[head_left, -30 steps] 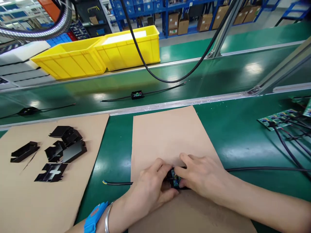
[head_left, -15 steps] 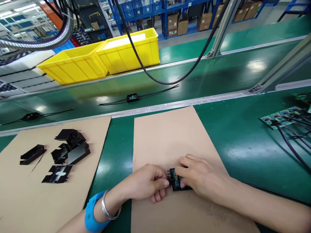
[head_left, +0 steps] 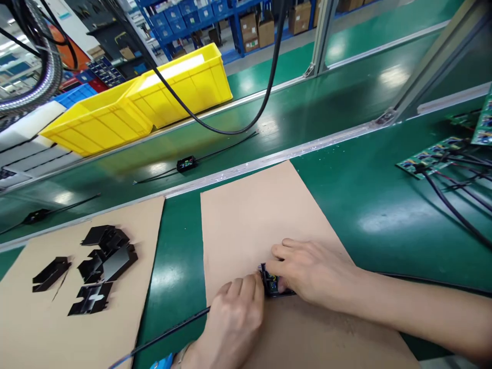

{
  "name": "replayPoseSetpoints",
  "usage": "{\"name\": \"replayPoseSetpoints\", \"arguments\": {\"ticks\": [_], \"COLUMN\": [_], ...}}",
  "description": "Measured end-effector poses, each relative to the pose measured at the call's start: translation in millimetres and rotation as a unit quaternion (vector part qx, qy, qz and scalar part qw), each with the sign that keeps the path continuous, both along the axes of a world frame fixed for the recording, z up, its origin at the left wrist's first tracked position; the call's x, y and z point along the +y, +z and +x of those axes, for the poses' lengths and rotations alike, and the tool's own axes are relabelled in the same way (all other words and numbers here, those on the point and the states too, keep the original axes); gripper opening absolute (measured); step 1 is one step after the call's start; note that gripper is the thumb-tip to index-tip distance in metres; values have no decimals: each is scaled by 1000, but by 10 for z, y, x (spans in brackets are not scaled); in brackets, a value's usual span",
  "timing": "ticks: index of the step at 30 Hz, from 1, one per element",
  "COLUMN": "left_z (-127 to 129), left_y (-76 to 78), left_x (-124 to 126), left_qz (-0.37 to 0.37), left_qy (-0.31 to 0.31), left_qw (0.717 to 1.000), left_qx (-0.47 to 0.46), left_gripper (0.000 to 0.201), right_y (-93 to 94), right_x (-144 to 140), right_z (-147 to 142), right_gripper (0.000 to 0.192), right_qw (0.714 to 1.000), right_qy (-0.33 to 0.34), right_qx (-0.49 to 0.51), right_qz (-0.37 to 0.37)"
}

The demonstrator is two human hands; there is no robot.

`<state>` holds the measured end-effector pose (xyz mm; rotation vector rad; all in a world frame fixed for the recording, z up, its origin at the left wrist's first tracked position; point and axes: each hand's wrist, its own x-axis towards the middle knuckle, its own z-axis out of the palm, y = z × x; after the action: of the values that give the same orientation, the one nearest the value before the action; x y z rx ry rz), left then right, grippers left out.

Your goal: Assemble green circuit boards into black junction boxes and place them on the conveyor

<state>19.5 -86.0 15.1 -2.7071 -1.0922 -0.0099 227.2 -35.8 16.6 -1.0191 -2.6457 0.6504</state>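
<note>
Left hand [head_left: 236, 310] just rolled over, folks: it was pinching side-on by the small open-topped black case [head_left: 277, 294], now it's knuckles-up, fingers curled closed on the thin round black cable [head_left: 172, 329], which shows trailing off lower left past the flat brown cardboard sheet [head_left: 257, 215]. Looks to me like the effort's on that end of the case now, though knuckles hide where cable meets case. Right hand [head_left: 311, 271] has barely budged: narrow grip on the case, thumb over the small parts-covered circuit board [head_left: 271, 283] inside, can't tell how tight. Case sits mid-sheet between both hands.
</note>
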Motion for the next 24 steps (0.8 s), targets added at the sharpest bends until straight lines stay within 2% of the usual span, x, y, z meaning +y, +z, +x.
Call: {"name": "replayPoseSetpoints", "arguments": {"ticks": [3,5,8,11,16,18,21,24], "left_z": [137,174,127,39,-51,-74,-92,-78], "left_y": [16,27,26,-9,-58,-5,143,235], "left_x": [-51,-61,-35,-13,-5,32,109,148], "left_qz": [60,65,38,4,-40,-91,-155,-194], "left_qy": [17,25,18,18,16,31,35,-55], "left_qw": [985,977,988,997,999,995,981,967], "left_qx": [164,199,146,77,10,-32,-110,-153], "left_gripper": [34,31,26,31,39,38,29,24], "right_y": [4,29,104,189,213,187,164,187], "right_x": [6,16,63,144,232,211,101,-74], "right_z": [11,12,-40,-177,-371,-351,-202,5], "right_gripper": [6,5,9,19,10,8,19,35], "right_qw": [1000,1000,999,995,991,993,996,995], "right_qy": [-5,-1,1,-29,-16,-18,-41,-76], "right_qx": [1,0,-7,-56,-120,-108,-75,-53], "right_qz": [-9,-18,-50,-78,-65,-45,-17,-25]}}
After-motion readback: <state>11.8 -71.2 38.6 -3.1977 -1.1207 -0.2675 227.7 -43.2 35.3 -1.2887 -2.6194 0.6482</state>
